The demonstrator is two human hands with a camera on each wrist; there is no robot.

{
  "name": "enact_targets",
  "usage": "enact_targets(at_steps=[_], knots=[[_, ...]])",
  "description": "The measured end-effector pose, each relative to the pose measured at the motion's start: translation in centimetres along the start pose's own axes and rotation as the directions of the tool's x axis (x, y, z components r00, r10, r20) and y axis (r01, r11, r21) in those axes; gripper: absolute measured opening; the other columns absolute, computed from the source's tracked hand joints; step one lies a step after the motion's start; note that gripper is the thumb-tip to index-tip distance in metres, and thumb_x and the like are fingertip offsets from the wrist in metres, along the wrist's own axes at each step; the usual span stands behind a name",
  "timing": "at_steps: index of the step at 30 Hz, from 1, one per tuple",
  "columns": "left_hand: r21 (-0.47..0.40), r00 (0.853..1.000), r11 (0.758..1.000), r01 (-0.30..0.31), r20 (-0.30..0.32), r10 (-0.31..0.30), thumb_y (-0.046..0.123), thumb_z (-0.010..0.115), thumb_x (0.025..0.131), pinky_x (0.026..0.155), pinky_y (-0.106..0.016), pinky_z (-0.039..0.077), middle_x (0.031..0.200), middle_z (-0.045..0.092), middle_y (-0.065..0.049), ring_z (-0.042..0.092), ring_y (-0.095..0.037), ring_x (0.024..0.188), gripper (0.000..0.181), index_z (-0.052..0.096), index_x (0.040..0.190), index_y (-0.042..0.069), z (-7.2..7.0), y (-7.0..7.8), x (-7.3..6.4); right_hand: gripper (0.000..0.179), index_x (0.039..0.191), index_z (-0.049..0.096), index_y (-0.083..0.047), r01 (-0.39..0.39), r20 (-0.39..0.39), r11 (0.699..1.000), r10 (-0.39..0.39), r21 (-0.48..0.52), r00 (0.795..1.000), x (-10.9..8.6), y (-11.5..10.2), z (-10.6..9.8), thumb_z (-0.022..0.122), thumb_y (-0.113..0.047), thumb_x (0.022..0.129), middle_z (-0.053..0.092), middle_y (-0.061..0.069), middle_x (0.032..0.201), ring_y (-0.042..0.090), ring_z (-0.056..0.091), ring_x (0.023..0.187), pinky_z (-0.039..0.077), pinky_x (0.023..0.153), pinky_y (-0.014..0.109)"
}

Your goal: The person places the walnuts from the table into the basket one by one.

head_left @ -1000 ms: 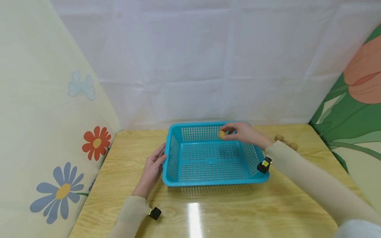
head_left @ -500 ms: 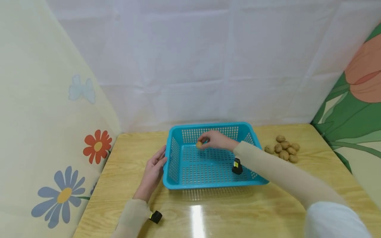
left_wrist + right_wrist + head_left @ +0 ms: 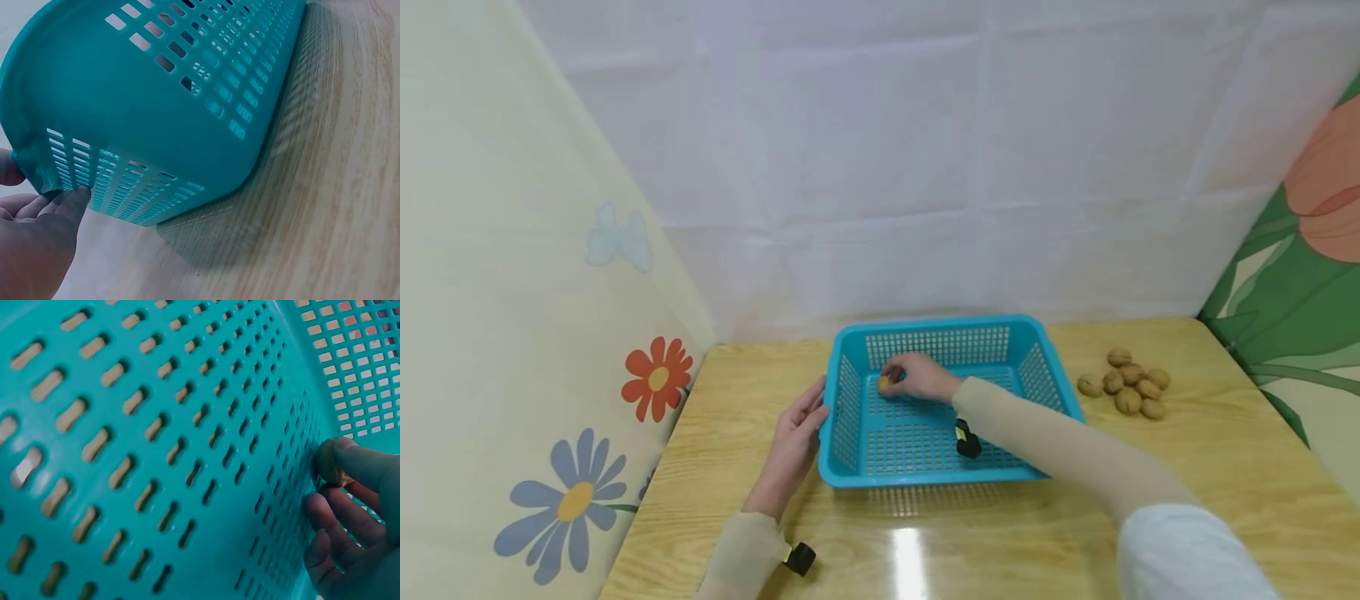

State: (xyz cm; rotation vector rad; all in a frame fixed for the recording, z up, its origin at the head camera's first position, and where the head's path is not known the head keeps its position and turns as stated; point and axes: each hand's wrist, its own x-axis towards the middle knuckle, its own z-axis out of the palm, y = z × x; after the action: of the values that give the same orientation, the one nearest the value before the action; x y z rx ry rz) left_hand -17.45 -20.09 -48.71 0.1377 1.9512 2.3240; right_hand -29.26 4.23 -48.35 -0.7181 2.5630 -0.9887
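Note:
A blue plastic basket [image 3: 925,477] with slotted walls stands on the wooden table. My left hand [image 3: 792,442] holds its left end; in the left wrist view the thumb is at the rim and the fingers [image 3: 72,203] lie against the outer wall below it. Inside the basket, my right hand [image 3: 921,379] pinches a walnut [image 3: 884,385] between thumb and fingers, close to the back left corner. The right wrist view shows this walnut [image 3: 331,464] right at the basket floor, the other fingers loosely bent beside it.
Several walnuts [image 3: 1127,400] lie in a loose cluster on the table [image 3: 1210,467], right of the basket. A white cloth [image 3: 925,208] hangs behind the table. Flower-printed panels [image 3: 572,333] stand at both sides. My right sleeve [image 3: 1060,442] crosses the basket's right part.
My right hand has moved left and down into the basket with the walnut, from over its back right part toward the back left corner. The left hand keeps its place at the rim.

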Motion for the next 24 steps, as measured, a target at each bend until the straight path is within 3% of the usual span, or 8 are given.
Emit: enact_targets(at_steps=[6, 12, 20, 24], knots=[[0.005, 1.0, 1.0, -0.013, 0.003, 0.013, 0.013, 0.049, 0.111, 0.106, -0.022, 0.049, 0.167, 0.032, -0.018, 0.053, 0.001, 0.132, 0.059, 0.026, 0.163, 0.0, 0.1, -0.2, 0.0, 0.038, 0.131, 0.069, -0.008, 0.002, 0.002, 1.0, -0.002, 0.006, 1.0, 0.2, 0.2, 0.0, 0.077, -0.025, 0.097, 0.071, 0.007, 0.118, 0.025, 0.065, 0.112, 0.056, 0.093, 0.042], [0.019, 1.0, 1.0, -0.004, 0.004, 0.004, 0.014, 0.05, 0.111, 0.107, -0.022, 0.048, 0.168, 0.031, -0.016, 0.046, -0.012, 0.144, 0.06, 0.025, 0.164, 0.0, 0.0, -0.3, -0.1, 0.045, 0.137, 0.066, -0.008, -0.011, 0.033, 1.0, 0.01, 0.019, 0.999, -0.9, -0.1, -1.2, 0.076, -0.027, 0.097, 0.069, 0.009, 0.125, 0.028, 0.063, 0.119, 0.056, 0.096, 0.043], [0.004, 1.0, 1.0, -0.006, -0.008, 0.006, 0.013, 0.049, 0.111, 0.107, -0.021, 0.048, 0.167, 0.032, -0.016, 0.054, 0.004, 0.131, 0.059, 0.027, 0.164, 0.001, -0.1, -0.4, 0.0, 0.043, 0.139, 0.064, -0.003, 0.008, 0.065, 1.0, -0.009, 0.006, 0.998, -3.7, -0.5, -5.2, 0.072, -0.021, 0.1, 0.067, 0.015, 0.134, 0.033, 0.06, 0.126, 0.054, 0.101, 0.046], [0.006, 1.0, 1.0, -0.006, -0.006, 0.006, 0.013, 0.049, 0.111, 0.107, -0.02, 0.048, 0.168, 0.031, -0.016, 0.053, 0.006, 0.13, 0.059, 0.026, 0.164, 0.0, -0.1, -0.3, 0.0, 0.044, 0.138, 0.065, -0.005, 0.01, 0.051, 1.0, -0.011, 0.007, 0.999, -5.2, -0.2, -7.4, 0.073, -0.024, 0.1, 0.068, 0.013, 0.131, 0.031, 0.063, 0.123, 0.055, 0.101, 0.045]])
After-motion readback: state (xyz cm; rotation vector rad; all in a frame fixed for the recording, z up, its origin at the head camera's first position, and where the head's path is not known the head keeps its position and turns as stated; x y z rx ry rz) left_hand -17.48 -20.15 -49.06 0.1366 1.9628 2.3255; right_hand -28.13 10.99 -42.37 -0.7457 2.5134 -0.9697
